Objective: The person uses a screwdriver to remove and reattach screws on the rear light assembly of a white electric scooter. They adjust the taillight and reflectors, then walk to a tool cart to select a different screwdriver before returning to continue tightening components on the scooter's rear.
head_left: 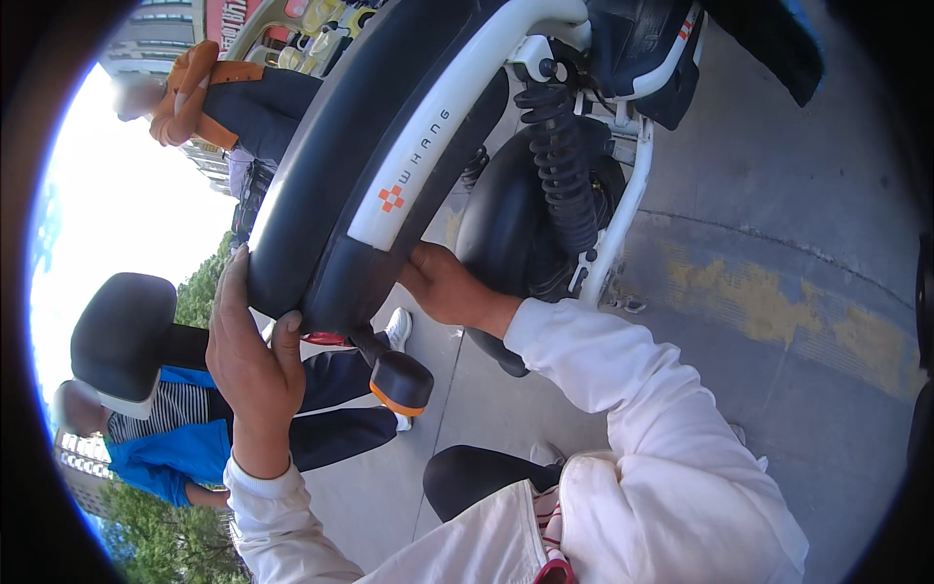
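A black and white electric scooter stands before me, its long black seat point(341, 127) slanting from the upper middle toward my hands. My left hand point(255, 355) lies along the seat's rear end, fingers stretched out and thumb on its lower corner. Beneath the white side panel point(409, 180), my right hand point(452, 287) is closed at the lower edge of the black tail cover point(352, 282), its fingertips partly hidden behind it. Below the tail hangs a turn signal point(401, 383) with an orange lens. A black padded cushion point(125, 326) appears left of my left hand.
The rear wheel's black fender point(506, 214) and a coil-spring shock absorber point(562, 170) sit right of my right hand. A person in a blue jacket point(185, 438) is at left; another in orange point(185, 92) stands farther off. Grey pavement point(778, 204) bears worn yellow paint.
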`<state>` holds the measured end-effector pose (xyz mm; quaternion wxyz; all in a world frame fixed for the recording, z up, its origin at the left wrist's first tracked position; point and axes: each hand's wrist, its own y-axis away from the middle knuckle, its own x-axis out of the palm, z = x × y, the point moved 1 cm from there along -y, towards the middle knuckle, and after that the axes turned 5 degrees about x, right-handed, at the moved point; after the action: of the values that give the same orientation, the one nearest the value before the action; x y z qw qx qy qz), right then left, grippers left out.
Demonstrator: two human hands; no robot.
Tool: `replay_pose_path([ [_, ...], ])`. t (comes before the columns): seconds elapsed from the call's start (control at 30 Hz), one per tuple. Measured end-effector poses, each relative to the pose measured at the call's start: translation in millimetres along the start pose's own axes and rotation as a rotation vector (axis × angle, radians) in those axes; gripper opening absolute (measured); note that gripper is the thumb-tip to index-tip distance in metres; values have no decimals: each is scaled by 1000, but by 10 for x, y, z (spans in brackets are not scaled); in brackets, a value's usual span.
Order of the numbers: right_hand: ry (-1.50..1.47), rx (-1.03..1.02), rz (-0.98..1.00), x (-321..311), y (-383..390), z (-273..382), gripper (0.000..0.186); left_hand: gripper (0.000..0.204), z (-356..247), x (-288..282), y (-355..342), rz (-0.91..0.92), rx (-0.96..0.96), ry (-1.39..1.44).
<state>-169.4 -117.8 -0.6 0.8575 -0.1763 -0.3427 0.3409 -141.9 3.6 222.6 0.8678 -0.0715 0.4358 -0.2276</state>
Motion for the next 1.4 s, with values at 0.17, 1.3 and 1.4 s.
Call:
replay_pose_path([
  [0.17, -66, -16, 5, 12, -8, 34, 20, 57, 39, -4, -33, -67, 67, 45],
  [1.3, 72, -67, 124, -111, -85, 35, 24, 37, -99, 880, -3016, 274, 502, 157],
  [1.4, 65, -78, 109, -172, -130, 19, 24, 33, -322, 764, -3100, 426, 108, 405],
])
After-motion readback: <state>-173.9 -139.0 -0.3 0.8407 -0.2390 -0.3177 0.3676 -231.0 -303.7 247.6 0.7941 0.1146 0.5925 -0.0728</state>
